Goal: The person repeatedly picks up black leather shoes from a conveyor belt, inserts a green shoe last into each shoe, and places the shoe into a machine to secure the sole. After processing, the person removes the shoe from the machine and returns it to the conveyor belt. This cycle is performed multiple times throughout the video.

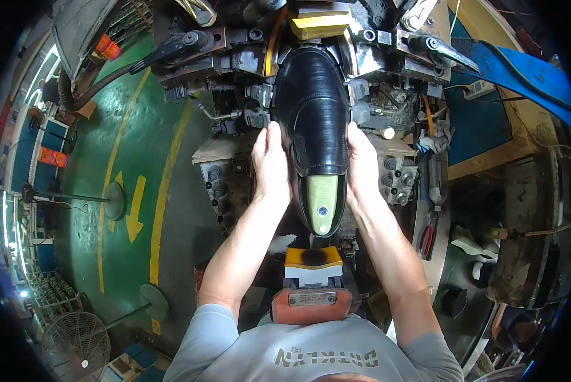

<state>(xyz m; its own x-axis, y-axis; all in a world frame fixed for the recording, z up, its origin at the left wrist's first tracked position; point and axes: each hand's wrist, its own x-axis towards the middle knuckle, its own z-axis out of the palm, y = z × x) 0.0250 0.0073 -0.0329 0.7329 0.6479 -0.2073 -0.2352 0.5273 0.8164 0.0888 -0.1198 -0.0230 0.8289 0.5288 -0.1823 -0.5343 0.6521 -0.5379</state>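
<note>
I find left hand (272, 164) and right hand (363, 164) properly placed, fingers (273, 135) cupping the black shoe (314, 121) by its sides; gloss suggests slipperiness, the green last (323, 190) stiff weight.

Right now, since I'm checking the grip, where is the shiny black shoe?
In the head view, the shiny black shoe is just above centre, between the bare left hand and bare right hand, its toe below the yellow-faced machine block.

Glossy, leather-like shoe (314, 121) — rough-worn metal machine (246, 61).
</note>
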